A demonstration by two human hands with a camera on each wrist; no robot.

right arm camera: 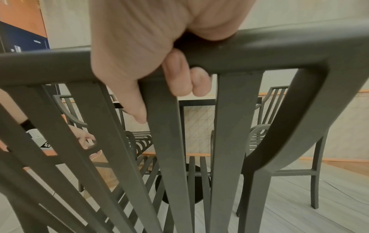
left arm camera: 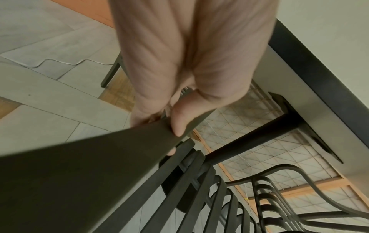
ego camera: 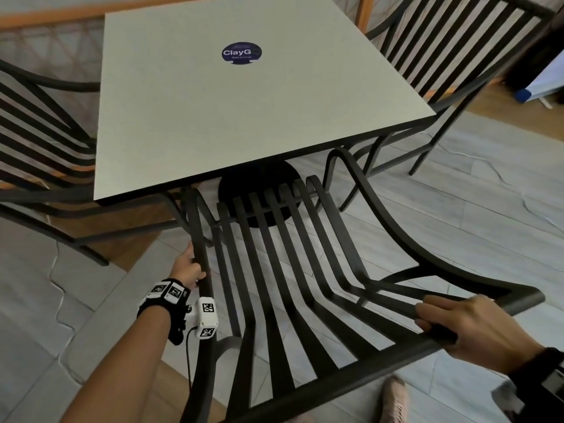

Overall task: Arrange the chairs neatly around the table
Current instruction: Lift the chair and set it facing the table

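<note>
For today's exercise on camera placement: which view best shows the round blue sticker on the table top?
The head view: the round blue sticker lies in full sight on the table top. The left wrist view catches only the table's edge and underside; the right wrist view shows just a thin edge. Neither shows the sticker.

Passage around the table
The near edge of the pale square table (ego camera: 244, 96) is blocked by the dark slatted metal chair (ego camera: 293, 270); bare grey floor (ego camera: 457, 209) is left open rightward.

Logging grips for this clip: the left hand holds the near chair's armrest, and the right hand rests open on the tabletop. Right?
Not quite. The left hand does hold the near chair by its armrest, but the right hand grips the chair's top back rail, not the tabletop; the right wrist view shows this.
</note>
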